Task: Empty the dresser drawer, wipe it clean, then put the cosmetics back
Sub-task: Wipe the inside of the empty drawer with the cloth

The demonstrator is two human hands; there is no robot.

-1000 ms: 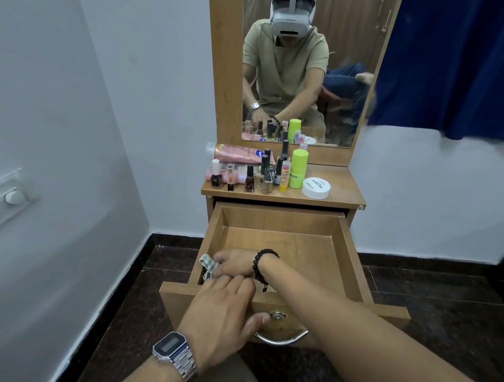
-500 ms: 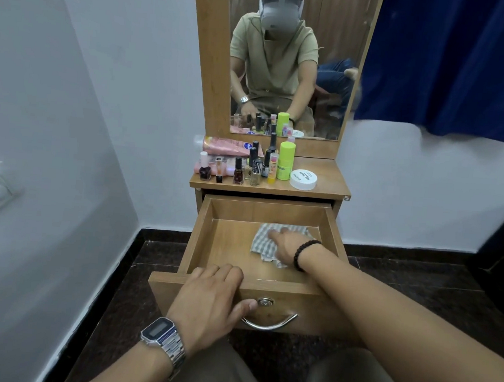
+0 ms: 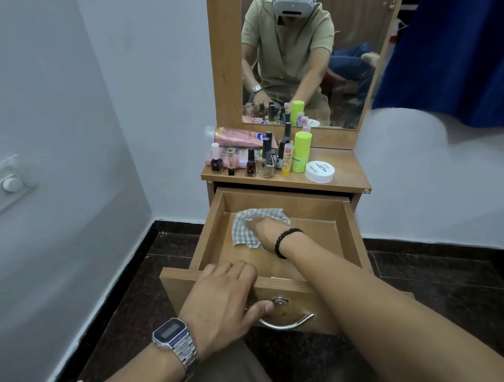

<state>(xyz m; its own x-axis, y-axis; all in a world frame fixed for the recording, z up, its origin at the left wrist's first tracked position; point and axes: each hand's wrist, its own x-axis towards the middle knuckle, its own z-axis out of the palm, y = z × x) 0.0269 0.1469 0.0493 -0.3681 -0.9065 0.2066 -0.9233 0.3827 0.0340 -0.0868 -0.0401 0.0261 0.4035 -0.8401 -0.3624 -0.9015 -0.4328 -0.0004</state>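
Since a moment ago my right hand (image 3: pixel 264 232) has swept the grey checked cloth (image 3: pixel 249 225) leftward along the back of the emptied wooden drawer (image 3: pixel 354 238) at frame centre, fingers flat on it, wiping still under way, while my left hand (image 3: pixel 224 301) grips the drawer front; next, the near corners, then the cosmetics bottles (image 3: pixel 265 158) waiting above.

Open drawer (image 3: pixel 353 229) floor bare right of the cloth (image 3: pixel 246 229); dresser top (image 3: pixel 348 174) crowded left with bottles (image 3: pixel 265 158).

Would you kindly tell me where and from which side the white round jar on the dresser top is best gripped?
Grip the white round jar across its low side wall from above, fingers on opposite sides. It sits flat and wide, with bare dresser top to its right; the green bottle crowds its left.
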